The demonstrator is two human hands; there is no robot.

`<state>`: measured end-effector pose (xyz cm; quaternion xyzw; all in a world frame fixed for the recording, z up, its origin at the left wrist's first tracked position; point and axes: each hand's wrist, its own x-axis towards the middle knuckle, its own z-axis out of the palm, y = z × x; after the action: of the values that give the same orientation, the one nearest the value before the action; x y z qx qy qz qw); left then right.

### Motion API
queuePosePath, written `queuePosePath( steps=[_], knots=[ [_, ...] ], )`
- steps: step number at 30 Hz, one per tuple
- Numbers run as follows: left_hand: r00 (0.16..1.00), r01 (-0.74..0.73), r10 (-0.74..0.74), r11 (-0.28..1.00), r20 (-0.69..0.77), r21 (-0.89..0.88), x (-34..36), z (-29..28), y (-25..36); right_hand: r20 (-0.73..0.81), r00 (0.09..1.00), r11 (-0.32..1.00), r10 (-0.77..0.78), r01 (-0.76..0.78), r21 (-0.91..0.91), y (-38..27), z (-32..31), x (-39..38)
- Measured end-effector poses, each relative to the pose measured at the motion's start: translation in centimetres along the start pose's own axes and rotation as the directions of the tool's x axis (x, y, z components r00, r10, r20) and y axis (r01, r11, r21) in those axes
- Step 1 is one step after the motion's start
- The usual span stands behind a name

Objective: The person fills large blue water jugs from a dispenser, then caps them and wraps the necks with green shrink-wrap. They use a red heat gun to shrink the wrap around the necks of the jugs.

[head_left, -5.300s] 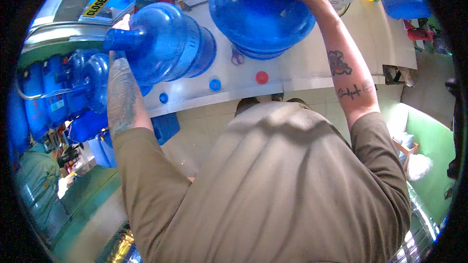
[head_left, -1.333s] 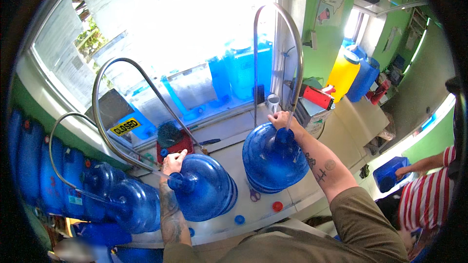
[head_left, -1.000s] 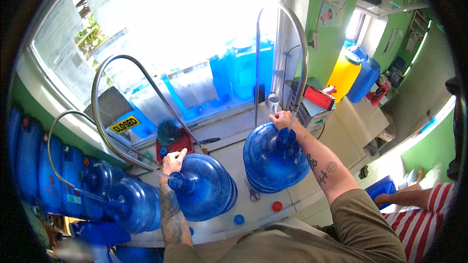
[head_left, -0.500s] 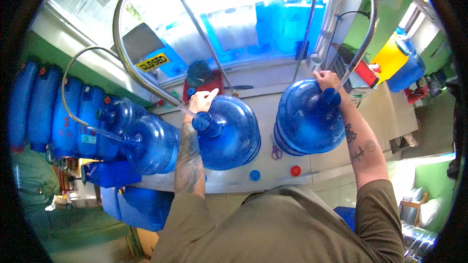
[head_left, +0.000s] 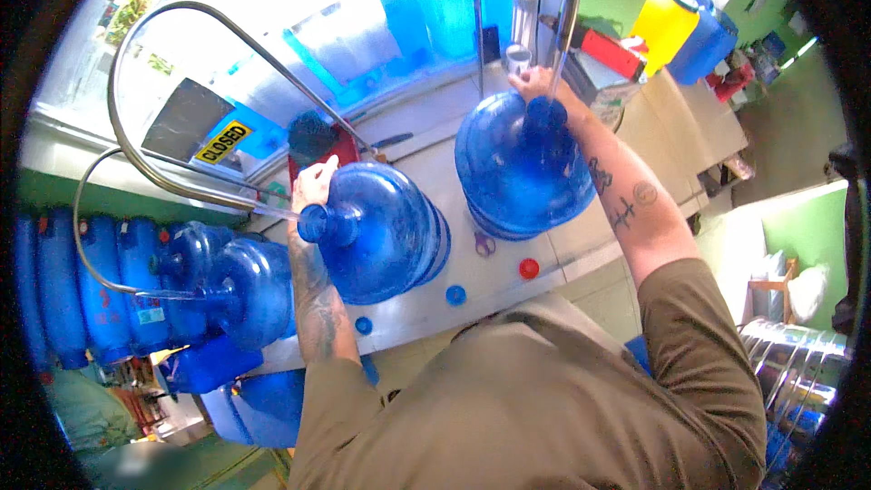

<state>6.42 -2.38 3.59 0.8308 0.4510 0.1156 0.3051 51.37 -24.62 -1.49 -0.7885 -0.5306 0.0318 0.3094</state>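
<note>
L jug (head_left: 381, 234) is set on the counter (head_left: 494, 283), just R of the L hand (head_left: 313, 183), nearest to it; its long axis is seen running sideways, neck to L, base to R. Whether it's tilted can't be told. R jug (head_left: 517, 168) is placed below the R hand (head_left: 535, 82) in view, nearest to that one; its axis is seen running roughly up-down, neck by the wrist.

L hand: fingers are seen behind the neck, one raised; whether the neck is gripped can't be told. R hand: fingers are seen bunched by the neck; whether anything's pinched can't be told.

Containers: both jugs are blue, see-thru; fill levels can't be read. L jug's mouth is met by a clear length from the L pipe (head_left: 177, 6), tube vs. water unclear; ditto R jug w/ the R pipe (head_left: 572, 9). A third jug (head_left: 259, 295) is pointed at by a thin pipe (head_left: 76, 218). The cup (head_left: 518, 61) is seen just beyond the R hand, contents unclear. Blue cap (head_left: 455, 295) & red cap (head_left: 529, 269) are left loose near the counter's front edge.
</note>
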Motion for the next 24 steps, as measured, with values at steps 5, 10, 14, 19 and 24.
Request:
queuePosePath(
  steps=[5, 10, 14, 19, 24],
  knots=[
    [1.0, -0.003, 0.003, 1.0, 0.01, 0.009, 0.1, 0.1, -0.6, -0.007, 0.997, 0.997, -0.072, 0.072, -0.004, 0.6, 0.1, -0.1],
    [1.0, -0.012, 0.012, 1.0, 0.003, -0.002, 1.0, 0.4, -1.4, 0.049, 0.995, 0.995, 0.085, -0.082, -0.05, 0.2, 0.0, 0.5],
    [0.999, 0.046, -0.046, 0.999, -0.014, 0.009, 1.2, 0.7, -1.9, 0.069, 0.983, 0.985, 0.171, -0.168, -0.045, -0.9, -0.5, 0.3],
    [0.987, -0.161, 0.157, 0.98, 0.036, 0.117, 1.2, 1.0, -3.1, 0.066, 0.995, 0.996, 0.08, -0.078, -0.041, -1.5, -1.5, 0.0],
    [0.917, -0.398, 0.365, 0.849, 0.159, 0.347, 2.3, 1.0, -4.7, 0.204, 0.938, 0.96, 0.28, -0.274, -0.057, -0.6, -1.4, 1.2]
  ],
)
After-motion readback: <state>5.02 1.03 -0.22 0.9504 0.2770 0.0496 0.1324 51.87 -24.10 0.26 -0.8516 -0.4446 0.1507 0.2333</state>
